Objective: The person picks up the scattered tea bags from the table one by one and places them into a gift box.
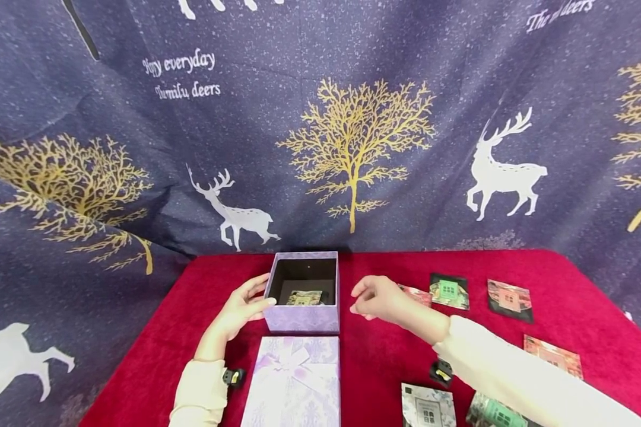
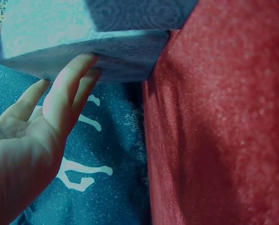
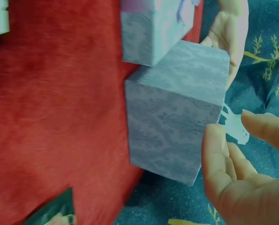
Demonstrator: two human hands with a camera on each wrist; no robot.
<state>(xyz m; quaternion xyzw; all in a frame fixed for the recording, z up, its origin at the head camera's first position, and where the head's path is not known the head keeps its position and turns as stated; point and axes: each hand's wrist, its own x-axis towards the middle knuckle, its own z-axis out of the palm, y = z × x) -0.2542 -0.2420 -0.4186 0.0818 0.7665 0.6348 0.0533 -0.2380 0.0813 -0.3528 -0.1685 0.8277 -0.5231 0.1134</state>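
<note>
A lilac patterned box (image 1: 301,320) stands without its lid, its dark inside facing up. At the bottom of it lies a packet with a yellowish label (image 1: 304,298). My left hand (image 1: 240,305) is at the box's left side, its extended fingers touching the wall and the thumb by the front left corner. To the right of the box, my right hand (image 1: 381,298) hovers apart from it with loosely bent fingers and nothing between them. The lilac lid (image 1: 299,391) with a ribbon bow lies directly in front of the box.
Right of my right hand are a pink packet (image 1: 419,296), a green-labelled packet (image 1: 448,290) and a red one (image 1: 510,299). An orange packet (image 1: 552,354), a silvery packet (image 1: 428,409) and another green-labelled packet (image 1: 494,412) lie nearer. Behind the red tablecloth (image 1: 374,356) hangs a deer-print curtain (image 1: 438,225).
</note>
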